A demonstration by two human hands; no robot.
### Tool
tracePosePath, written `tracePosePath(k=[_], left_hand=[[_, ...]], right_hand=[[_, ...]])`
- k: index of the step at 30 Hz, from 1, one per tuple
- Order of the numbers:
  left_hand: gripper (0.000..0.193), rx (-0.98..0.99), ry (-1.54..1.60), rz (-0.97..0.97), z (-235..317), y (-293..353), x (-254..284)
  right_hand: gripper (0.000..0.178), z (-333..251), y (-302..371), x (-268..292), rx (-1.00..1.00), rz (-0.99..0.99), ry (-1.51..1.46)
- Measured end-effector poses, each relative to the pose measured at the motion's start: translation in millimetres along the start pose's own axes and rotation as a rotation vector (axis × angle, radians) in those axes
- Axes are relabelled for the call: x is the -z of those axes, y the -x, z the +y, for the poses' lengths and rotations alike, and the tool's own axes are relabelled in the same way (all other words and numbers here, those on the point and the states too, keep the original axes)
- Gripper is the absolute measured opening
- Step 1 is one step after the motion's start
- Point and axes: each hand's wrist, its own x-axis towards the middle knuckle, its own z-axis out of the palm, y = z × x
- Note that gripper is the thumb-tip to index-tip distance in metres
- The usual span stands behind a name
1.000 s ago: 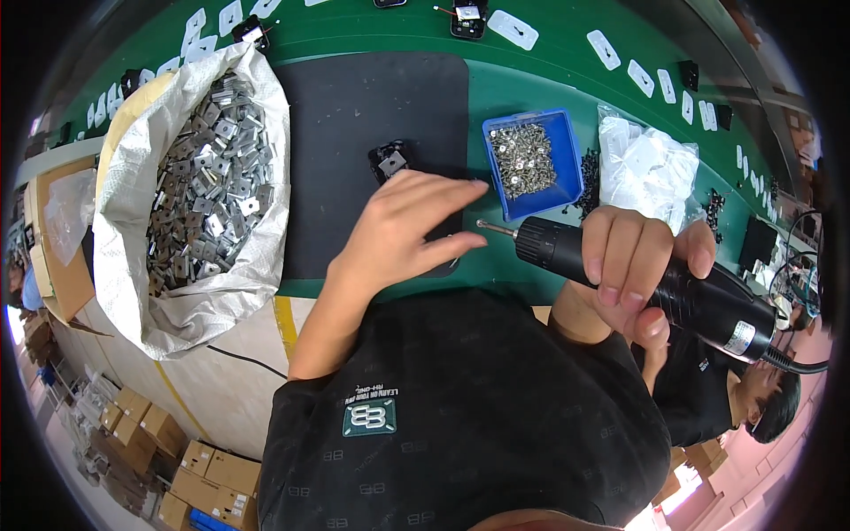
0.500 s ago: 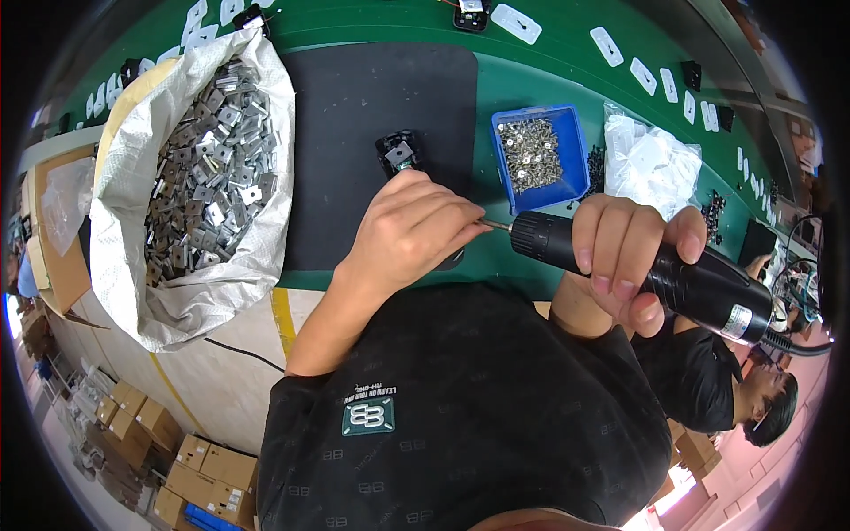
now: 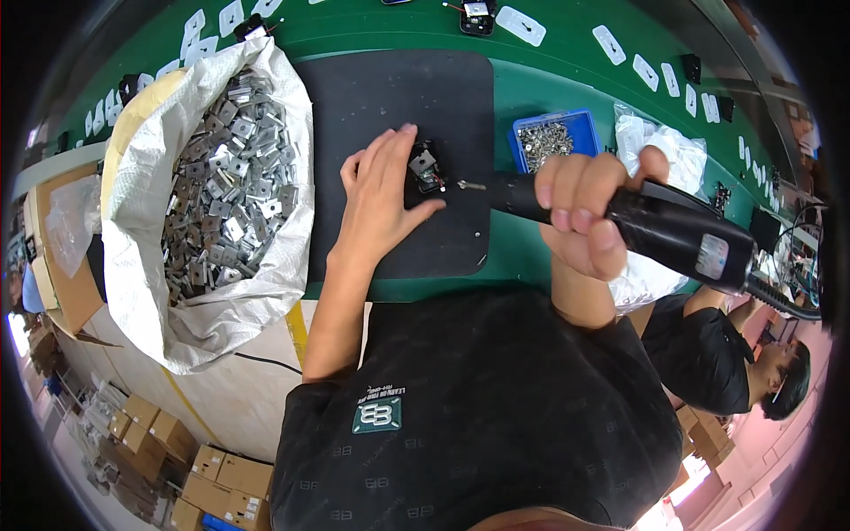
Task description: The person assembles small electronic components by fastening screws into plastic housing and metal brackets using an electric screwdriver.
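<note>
My right hand point(image 3: 589, 208) is wrapped round a black corded electric screwdriver point(image 3: 673, 230), which points left. At the end of its bit sits a small screw point(image 3: 466, 185), just right of a small black device housing point(image 3: 435, 181). The housing lies on the dark mat point(image 3: 398, 84), with a square metal plate point(image 3: 424, 161) on top of it. My left hand point(image 3: 379, 190) rests at the housing's left side, fingers stretched out and thumb spread toward its near end. Whether the fingertips touch the housing I cannot tell.
Left of the mat stands a white woven sack point(image 3: 133, 257) full of square metal plates. A blue bin point(image 3: 584, 133) of screws and a clear plastic bag point(image 3: 682, 155) lie to the right. White plates point(image 3: 521, 26) and black parts line the green surface behind.
My left hand has left the screwdriver's tip and opened beside the housing. The screwdriver has moved left and away from me, toward the housing, with a screw now visible on its bit.
</note>
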Motion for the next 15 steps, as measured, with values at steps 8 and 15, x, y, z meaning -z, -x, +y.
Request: tracePosePath(k=[8,15], left_hand=[[0.080,-0.065,0.079,0.094,-8,-9,-6],[0.078,-0.063,0.083,0.108,-10,-9,-6]], right_hand=[[0.045,48,1,-2,0.087,-0.066,0.192],[0.046,61,1,-2,0.092,0.008,0.218]])
